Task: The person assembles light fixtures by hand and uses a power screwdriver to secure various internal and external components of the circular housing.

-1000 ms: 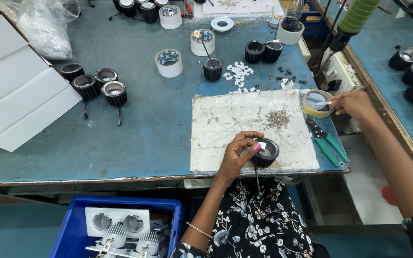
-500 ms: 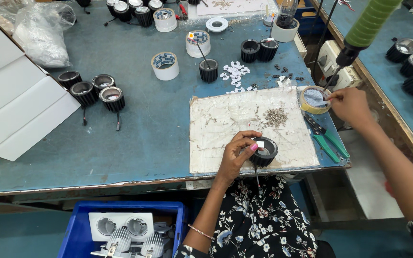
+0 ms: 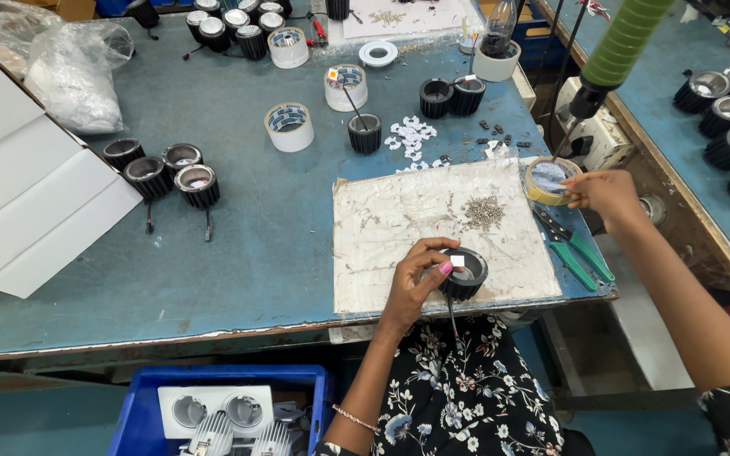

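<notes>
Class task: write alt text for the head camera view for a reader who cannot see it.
A person's left hand holds a round black lamp housing on a worn white mat, while the right hand touches a tape roll. More housings stand on the blue workbench.

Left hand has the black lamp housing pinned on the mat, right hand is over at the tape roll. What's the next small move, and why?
Probably bring the right hand back from the tape roll to the lamp housing. The left hand grips the housing on the mat, with a small white square at its open top, and the right fingers are at the roll's edge.
</notes>
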